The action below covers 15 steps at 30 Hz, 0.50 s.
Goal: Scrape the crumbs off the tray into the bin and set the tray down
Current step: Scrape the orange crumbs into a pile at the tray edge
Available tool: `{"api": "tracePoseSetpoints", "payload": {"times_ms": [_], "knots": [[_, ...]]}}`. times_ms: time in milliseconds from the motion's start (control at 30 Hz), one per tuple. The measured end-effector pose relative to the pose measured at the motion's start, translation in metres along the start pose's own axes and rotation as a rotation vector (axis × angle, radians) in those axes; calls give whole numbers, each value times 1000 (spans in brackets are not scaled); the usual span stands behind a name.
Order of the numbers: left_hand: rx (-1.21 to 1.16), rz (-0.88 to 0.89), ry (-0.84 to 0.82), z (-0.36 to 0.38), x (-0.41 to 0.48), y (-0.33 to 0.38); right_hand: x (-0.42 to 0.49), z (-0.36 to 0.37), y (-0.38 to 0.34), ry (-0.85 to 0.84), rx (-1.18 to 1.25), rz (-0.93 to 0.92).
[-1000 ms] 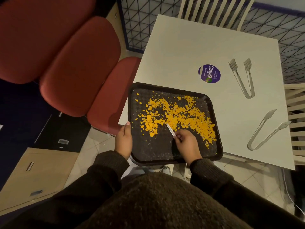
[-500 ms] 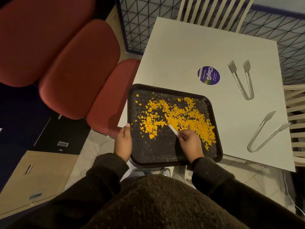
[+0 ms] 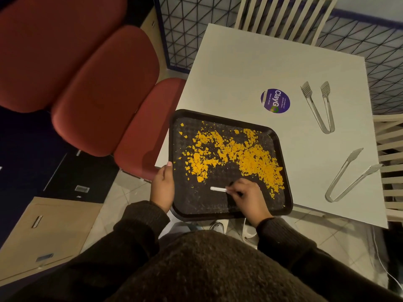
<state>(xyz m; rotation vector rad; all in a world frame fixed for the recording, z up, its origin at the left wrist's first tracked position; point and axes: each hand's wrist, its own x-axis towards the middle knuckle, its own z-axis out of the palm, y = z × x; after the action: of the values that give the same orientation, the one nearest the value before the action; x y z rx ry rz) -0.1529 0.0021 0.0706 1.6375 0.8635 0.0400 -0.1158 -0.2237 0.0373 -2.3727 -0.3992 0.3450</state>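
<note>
A black tray (image 3: pixel 189 205) overhangs the near corner of the white table (image 3: pixel 272 62), strewn with orange crumbs (image 3: pixel 235 153) across its middle and right. My left hand (image 3: pixel 163 186) grips the tray's left rim, thumb on top. My right hand (image 3: pixel 247 196) rests over the tray's near part, pinching a small white scraper (image 3: pixel 218 188) that lies flat and points left, just below the crumbs. No bin is in view.
Two metal tongs (image 3: pixel 319 110) (image 3: pixel 346 177) and a round purple sticker (image 3: pixel 275 100) lie on the table to the right. Red padded seats (image 3: pixel 104 88) stand at left, pale slatted chairs (image 3: pixel 281 16) behind and right. Tan cabinet (image 3: pixel 43 234) on the floor at left.
My right hand has drawn back toward me and turned the scraper from pointing up-left among the crumbs to lying level, pointing left. Left hand still holds the rim.
</note>
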Motion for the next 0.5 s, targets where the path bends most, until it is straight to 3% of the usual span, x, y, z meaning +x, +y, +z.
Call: {"api": "tracePoseSetpoints", "payload": {"times_ms": [300, 500], "knots": [[15, 4, -15, -1, -4, -5, 44, -5, -9, 173, 210, 445], [-9, -1, -9, -2, -3, -1, 20, -9, -13, 68, 67, 143]]}}
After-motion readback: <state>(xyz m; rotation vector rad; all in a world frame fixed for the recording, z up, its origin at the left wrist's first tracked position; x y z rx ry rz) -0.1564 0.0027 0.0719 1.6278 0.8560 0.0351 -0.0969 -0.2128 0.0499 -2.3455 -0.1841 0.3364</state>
